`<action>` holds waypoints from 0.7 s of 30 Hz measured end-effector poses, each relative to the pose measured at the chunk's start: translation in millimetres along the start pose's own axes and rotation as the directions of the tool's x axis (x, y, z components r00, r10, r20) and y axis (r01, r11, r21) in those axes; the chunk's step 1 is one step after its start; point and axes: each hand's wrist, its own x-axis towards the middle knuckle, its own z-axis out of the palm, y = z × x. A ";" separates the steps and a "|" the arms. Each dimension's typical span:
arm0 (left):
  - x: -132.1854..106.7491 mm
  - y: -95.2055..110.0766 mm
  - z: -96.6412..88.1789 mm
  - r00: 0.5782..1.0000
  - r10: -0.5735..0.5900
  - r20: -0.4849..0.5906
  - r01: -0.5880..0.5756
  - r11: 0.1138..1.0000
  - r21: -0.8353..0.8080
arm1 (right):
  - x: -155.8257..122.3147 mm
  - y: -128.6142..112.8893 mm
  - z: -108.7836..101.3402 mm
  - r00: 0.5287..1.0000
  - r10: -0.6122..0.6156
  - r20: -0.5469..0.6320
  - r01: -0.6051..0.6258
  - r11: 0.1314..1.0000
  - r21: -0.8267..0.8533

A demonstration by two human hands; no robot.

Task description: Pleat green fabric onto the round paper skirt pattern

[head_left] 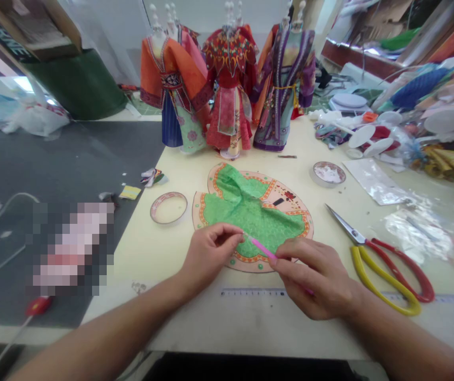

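Note:
My left hand (211, 254) and my right hand (310, 278) hover over green brocade fabric (251, 222), which lies gathered on a round printed paper pattern (290, 198) with an orange border. A thin pink stick (262, 247) runs through my right fingers, and its far tip meets the pinched fingertips of my left hand. Both hands sit at the fabric's near edge. A steel ruler (251, 292) lies just below them, and large scissors (386, 264) with red and yellow handles lie to the right of my right hand.
Two rolls of tape (169, 207) (328, 174) flank the pattern. Costumed miniature figures (230, 90) stand on the table behind it. Plastic sheets (417, 233) and heaped craft materials (421, 121) fill the right side. A dark surface (72, 159) lies beyond the table's left edge.

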 end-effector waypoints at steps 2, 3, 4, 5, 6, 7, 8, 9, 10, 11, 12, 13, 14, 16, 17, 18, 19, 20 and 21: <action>0.4 -0.4 0.2 1.000 -0.002 0.004 0.002 1.000 -0.005 | 0.3 -0.1 -0.6 1.000 -0.002 -0.005 0.002 1.000 -0.002; 0.6 -0.7 0.1 1.000 -0.002 0.006 0.002 1.000 -0.004 | 0.4 -0.2 -0.9 1.000 0.000 -0.007 0.000 1.000 -0.004; 0.9 -0.9 0.0 1.000 -0.002 0.011 0.002 1.000 -0.001 | 0.4 -0.3 -1.3 1.000 0.003 -0.006 -0.003 1.000 -0.007; 1.2 -1.2 -0.1 1.000 0.000 0.016 0.000 1.000 0.004 | 0.4 -0.3 -1.8 1.000 0.008 -0.008 -0.008 1.000 -0.009; 1.4 -1.6 -0.3 1.000 0.003 0.020 -0.003 1.000 0.010 | 0.4 -0.3 -2.3 1.000 0.012 -0.010 -0.012 1.000 -0.010; 1.5 -1.9 -0.5 1.000 0.009 0.019 -0.009 1.000 0.019 | 0.4 -0.2 -2.9 1.000 0.017 -0.011 -0.017 1.000 -0.010; 1.4 -2.4 -0.6 1.000 0.020 0.019 -0.020 0.999 0.032 | 0.3 0.1 -3.5 1.000 0.020 -0.013 -0.020 1.000 -0.009; 1.1 -3.0 -0.7 0.999 0.039 0.020 -0.040 0.998 0.052 | 0.1 0.5 -4.1 1.000 0.023 -0.015 -0.023 1.000 -0.007; 0.6 -3.7 -0.8 0.997 0.074 0.022 -0.075 0.994 0.081 | -0.1 1.0 -4.6 1.000 0.024 -0.020 -0.024 1.000 -0.004; -0.3 -4.7 -0.7 0.991 0.129 0.028 -0.132 0.983 0.125 | -0.4 1.8 -5.0 0.999 0.026 -0.026 -0.026 1.000 0.001; -1.3 -5.8 -0.5 0.978 0.205 0.044 -0.210 0.961 0.178 | -0.8 2.6 -5.4 0.999 0.029 -0.033 -0.028 1.000 0.009; -2.6 -7.2 -0.2 0.952 0.298 0.073 -0.307 0.923 0.233 | -1.2 3.6 -5.7 0.999 0.034 -0.040 -0.034 0.999 0.019; -4.0 -8.6 0.3 0.911 0.397 0.115 -0.413 0.866 0.283 | -1.7 4.6 -6.0 0.998 0.043 -0.047 -0.041 0.999 0.030; -7.3 -11.3 1.4 0.791 0.568 0.230 -0.612 0.714 0.340 | -2.3 6.4 -6.9 0.996 0.069 -0.056 -0.066 0.996 0.052; -8.9 -12.3 1.9 0.722 0.626 0.295 -0.692 0.633 0.348 | -2.6 7.1 -7.7 0.995 0.084 -0.055 -0.080 0.995 0.062; -10.6 -13.0 2.5 0.653 0.669 0.354 -0.756 0.554 0.349 | -2.8 7.7 -8.6 0.994 0.097 -0.049 -0.094 0.993 0.070; -12.2 -13.4 3.0 0.592 0.697 0.405 -0.805 0.480 0.349 | -3.0 8.0 -9.7 0.993 0.111 -0.036 -0.108 0.991 0.078; -13.8 -13.5 3.4 0.540 0.715 0.444 -0.839 0.415 0.352 | -3.2 8.1 -10.8 0.992 0.124 -0.016 -0.122 0.988 0.089; -15.1 -13.4 3.6 0.499 0.726 0.473 -0.862 0.360 0.358 | -3.5 8.0 -11.9 0.991 0.136 0.009 -0.136 0.986 0.101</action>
